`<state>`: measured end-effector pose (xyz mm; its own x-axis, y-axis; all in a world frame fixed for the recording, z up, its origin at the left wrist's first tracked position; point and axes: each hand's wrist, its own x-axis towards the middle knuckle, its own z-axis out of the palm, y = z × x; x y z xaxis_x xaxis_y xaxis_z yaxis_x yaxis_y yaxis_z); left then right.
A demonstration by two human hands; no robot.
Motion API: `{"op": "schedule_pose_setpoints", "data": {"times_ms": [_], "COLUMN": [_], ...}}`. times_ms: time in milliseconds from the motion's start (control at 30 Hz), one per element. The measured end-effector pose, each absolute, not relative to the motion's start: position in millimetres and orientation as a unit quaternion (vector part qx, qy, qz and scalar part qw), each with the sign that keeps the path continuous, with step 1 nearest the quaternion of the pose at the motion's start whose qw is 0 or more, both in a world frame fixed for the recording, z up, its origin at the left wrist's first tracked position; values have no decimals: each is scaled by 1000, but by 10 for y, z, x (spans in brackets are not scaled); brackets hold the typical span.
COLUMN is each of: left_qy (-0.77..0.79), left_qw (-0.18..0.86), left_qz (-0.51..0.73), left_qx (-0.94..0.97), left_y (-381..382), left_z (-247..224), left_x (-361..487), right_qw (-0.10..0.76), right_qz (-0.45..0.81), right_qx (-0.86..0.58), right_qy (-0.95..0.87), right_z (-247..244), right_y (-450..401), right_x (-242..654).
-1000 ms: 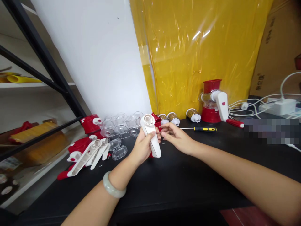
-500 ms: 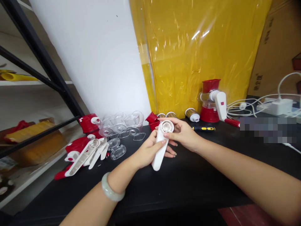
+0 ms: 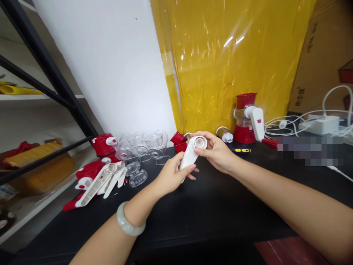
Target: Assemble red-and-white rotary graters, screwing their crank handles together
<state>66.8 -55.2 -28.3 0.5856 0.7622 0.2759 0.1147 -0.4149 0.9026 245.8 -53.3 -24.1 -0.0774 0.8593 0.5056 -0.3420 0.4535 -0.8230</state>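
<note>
Both hands hold a white plastic crank handle (image 3: 190, 156) above the black table. My left hand (image 3: 172, 175) is closed around its lower, narrow part, thumb on top. My right hand (image 3: 216, 152) pinches the round socket end, with the thumb at the socket's rim and the fingers behind. The socket's opening faces up toward me. Part of the handle's lower end is hidden by my left hand. Behind the hands are red plastic hoppers (image 3: 179, 141). More white handle parts (image 3: 95, 184), one with a red grip, lie to the left.
Clear plastic housings (image 3: 139, 145) and red bases (image 3: 103, 145) stand at the back left. An assembled red-and-white rotary grater (image 3: 245, 117) is at the back right, near a grater drum (image 3: 225, 134) and a yellow-and-black screwdriver (image 3: 242, 150). White cables and an adapter (image 3: 321, 125) lie far right.
The crank handle has tilted, its socket end moving slightly up and right, and its lower end now shows less. Both hands keep their grip on it.
</note>
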Motion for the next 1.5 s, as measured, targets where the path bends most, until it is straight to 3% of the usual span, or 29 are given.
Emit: {"op": "schedule_pose_setpoints", "data": {"times_ms": [133, 333, 533, 1100, 1233, 1500], "left_qy": [296, 293, 285, 362, 372, 375], "left_qw": [441, 317, 297, 221, 249, 297], "left_qz": [341, 327, 331, 301, 302, 310], "left_qx": [775, 841, 849, 854, 841, 821], "left_y": [-536, -501, -479, -509, -472, -469], "left_z": [-256, -202, -240, -245, -320, -307], "left_x": [649, 555, 561, 570, 596, 629], "right_qw": [647, 703, 624, 643, 640, 613], "right_qz": [468, 460, 500, 442, 404, 523], "right_qx": [-234, -205, -225, -248, -282, -227], "right_qy": [-554, -503, -557, -574, -590, -547], "right_z": [-217, -218, -324, -352, -341, -305], "right_y": [-515, -401, -366, -416, -378, -355], "right_x": [2474, 2556, 2516, 2436, 2503, 2555]}}
